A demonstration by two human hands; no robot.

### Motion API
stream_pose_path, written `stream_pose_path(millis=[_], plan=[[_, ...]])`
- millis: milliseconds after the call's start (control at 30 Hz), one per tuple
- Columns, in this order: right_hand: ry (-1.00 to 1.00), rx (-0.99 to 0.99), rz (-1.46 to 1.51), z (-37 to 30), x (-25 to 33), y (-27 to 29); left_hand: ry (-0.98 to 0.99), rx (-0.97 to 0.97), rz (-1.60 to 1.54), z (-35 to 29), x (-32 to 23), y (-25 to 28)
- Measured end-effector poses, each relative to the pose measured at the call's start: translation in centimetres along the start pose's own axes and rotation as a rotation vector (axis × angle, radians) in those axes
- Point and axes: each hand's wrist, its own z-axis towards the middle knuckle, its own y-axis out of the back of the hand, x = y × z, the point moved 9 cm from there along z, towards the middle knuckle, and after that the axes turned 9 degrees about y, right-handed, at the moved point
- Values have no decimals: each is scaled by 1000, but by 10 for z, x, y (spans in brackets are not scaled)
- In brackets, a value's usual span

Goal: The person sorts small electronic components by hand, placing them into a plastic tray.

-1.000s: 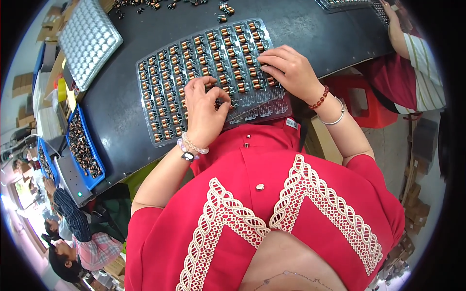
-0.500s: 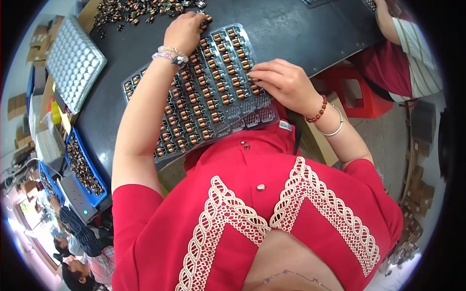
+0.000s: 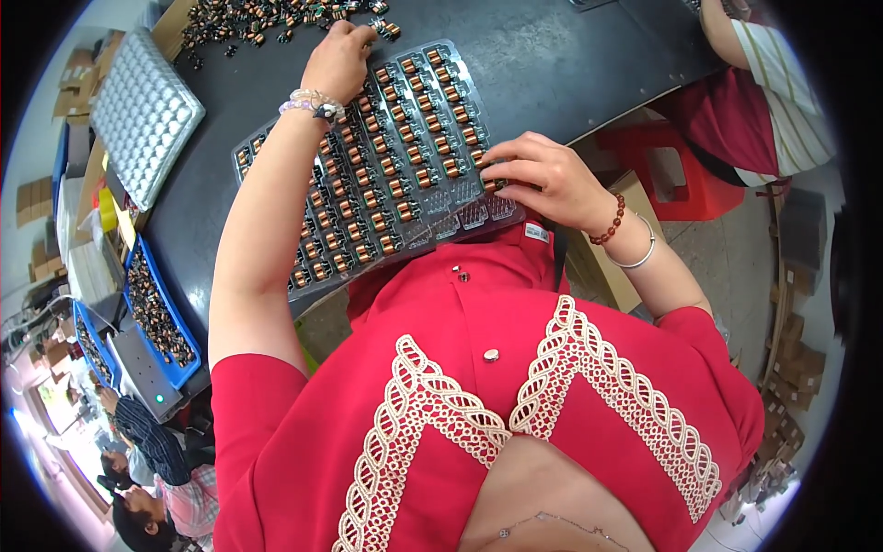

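A clear plastic tray [image 3: 464, 87] lies on the dark table in front of me, with rows of small copper-wound coils [image 3: 398, 187] in its pockets. At its right edge, my right hand [image 3: 543, 179] is closed, fingertips down on a coil [image 3: 494, 184] in the end row. My left hand [image 3: 337, 64] is above the tray's far edge with its fingers curled together. Whatever is between those fingertips is hidden. Close to them, a few loose coils [image 3: 387, 30] rest on the table. Several pockets [image 3: 446, 225] along the near right edge hold no coils.
A heap of loose coils [image 3: 244, 23] covers the far left of the table [image 3: 533, 55]. Stacked pocketed trays [image 3: 143, 120] lean at the left, above blue bins [image 3: 158, 308] of small parts. A red stool [image 3: 667, 175] and another person's arm [image 3: 722, 32] are at the right.
My right hand has moved nearer to me along the tray's right edge. My left hand has drawn slightly left, away from the loose coils by its fingertips. The tray has shifted slightly.
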Motion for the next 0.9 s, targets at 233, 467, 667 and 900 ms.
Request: stream_pose_path(millis=[233, 467, 667, 900], plan=[[5, -81, -109, -12, 19, 8, 146, -77, -229, -25, 4, 34], [247, -80, -322, -39, 34, -17, 61, 24, -615, -129, -62, 46], [182, -135, -245, -33, 32, -14, 50, 90, -531, -171, -92, 27], [137, -166, -223, -34, 30, -15, -3, -27, -340, -174, -99, 33]])
